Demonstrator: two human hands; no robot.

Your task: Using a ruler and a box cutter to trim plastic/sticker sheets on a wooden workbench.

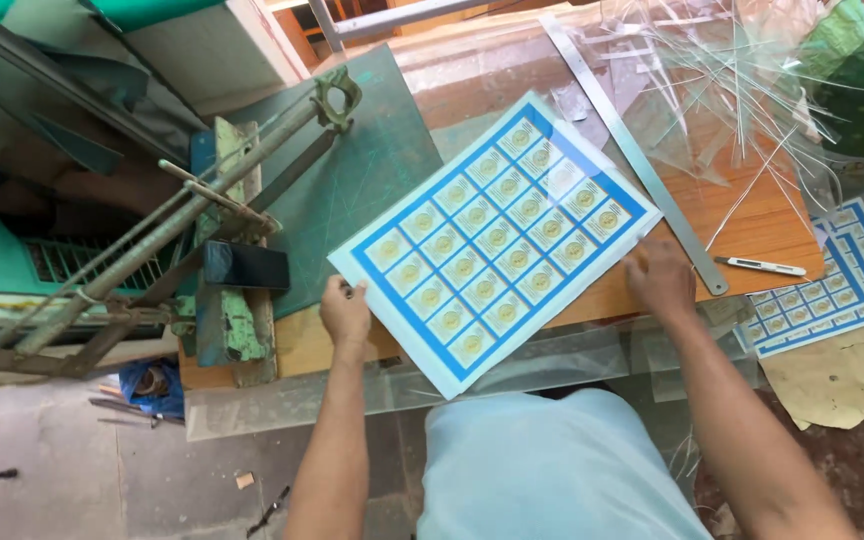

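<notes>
A glossy printed sheet [497,238], blue with a grid of several small round gold-and-white emblems, is held tilted over a wooden worktable [742,215]. My left hand [345,315] pinches its near left edge. My right hand [659,277] rests at its right edge, fingers curled on or against the border. The sheet's far corner lies over a green cutting mat [362,170].
A green lever paper cutter [227,235] with a long raised arm stands at left. A long metal ruler [632,150] and a small utility knife [762,266] lie right of the sheet. More printed sheets [837,280] and a heap of clear plastic strips [742,70] sit at right.
</notes>
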